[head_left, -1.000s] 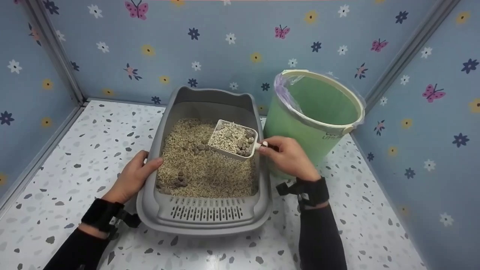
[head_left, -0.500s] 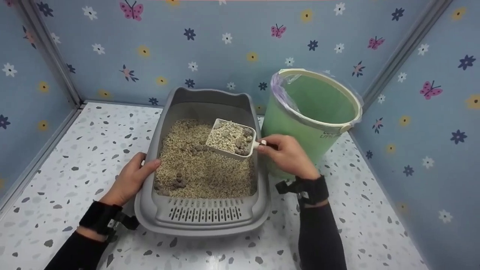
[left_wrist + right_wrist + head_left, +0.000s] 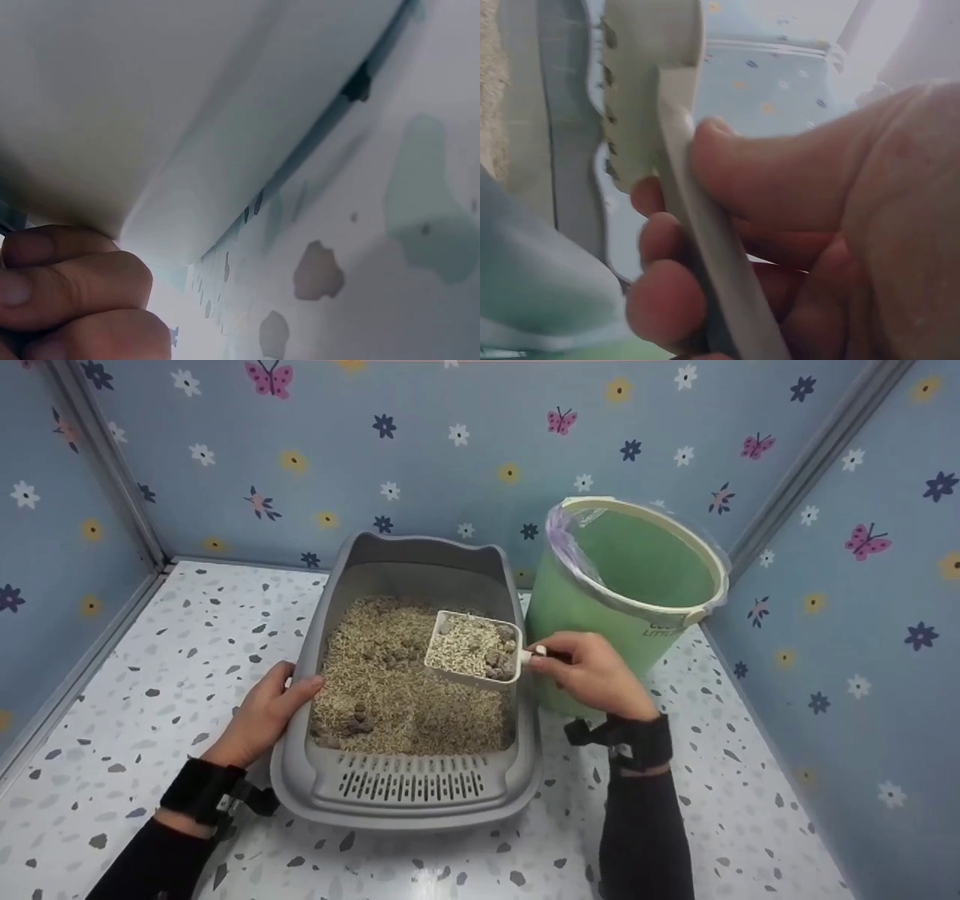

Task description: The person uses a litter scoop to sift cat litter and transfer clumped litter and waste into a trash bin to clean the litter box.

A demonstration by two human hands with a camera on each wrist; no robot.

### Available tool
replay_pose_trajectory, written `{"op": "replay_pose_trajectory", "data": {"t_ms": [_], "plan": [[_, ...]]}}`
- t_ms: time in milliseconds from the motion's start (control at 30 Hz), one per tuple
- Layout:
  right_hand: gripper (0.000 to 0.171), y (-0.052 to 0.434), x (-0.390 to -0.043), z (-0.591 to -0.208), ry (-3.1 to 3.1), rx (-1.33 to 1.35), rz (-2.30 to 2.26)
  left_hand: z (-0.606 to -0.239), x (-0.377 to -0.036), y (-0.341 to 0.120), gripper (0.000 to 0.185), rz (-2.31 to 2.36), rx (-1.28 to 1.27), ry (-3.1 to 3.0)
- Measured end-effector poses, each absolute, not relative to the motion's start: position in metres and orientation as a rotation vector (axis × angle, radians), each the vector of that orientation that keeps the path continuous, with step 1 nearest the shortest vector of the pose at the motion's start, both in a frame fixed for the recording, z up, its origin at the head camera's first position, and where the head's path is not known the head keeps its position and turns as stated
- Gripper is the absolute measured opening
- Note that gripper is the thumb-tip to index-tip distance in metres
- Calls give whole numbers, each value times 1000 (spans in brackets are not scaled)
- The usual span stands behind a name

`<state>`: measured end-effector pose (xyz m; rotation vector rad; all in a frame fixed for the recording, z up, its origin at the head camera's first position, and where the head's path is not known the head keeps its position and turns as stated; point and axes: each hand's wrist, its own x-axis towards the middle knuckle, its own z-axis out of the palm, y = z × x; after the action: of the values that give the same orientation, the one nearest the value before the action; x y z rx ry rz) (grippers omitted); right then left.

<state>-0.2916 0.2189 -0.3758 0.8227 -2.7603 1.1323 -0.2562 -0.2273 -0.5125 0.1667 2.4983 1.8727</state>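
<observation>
Green lined bin; speckled floor; flowered walls

Blue floral walls, speckled terrazzo floor.

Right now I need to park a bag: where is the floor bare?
Bare terrazzo floor lies left of the litter box, and right of the green bin. Between box and bin it is crowded: the right hand holds the scoop there.

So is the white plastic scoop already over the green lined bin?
No, the white plastic scoop is above the grey litter tray, left of the green bin.
</observation>
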Motion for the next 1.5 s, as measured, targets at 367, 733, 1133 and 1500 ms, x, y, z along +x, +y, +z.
{"op": "replay_pose_trajectory", "data": {"t_ms": [367,733,1133,1500], "plan": [[7,217,-291,-377,-2759,825,1081,-511,-257,-227,53,1870,178,2512],[5,216,-289,-379,-2675,795,1107,-509,-258,-225,55,1863,185,2501],[3,220,-287,-379,-2600,810,1133,-507,-259,-226,55,1857,176,2499],[6,214,-293,-377,-2566,823,937,-511,-258,-226,50,1866,173,2516]]}}
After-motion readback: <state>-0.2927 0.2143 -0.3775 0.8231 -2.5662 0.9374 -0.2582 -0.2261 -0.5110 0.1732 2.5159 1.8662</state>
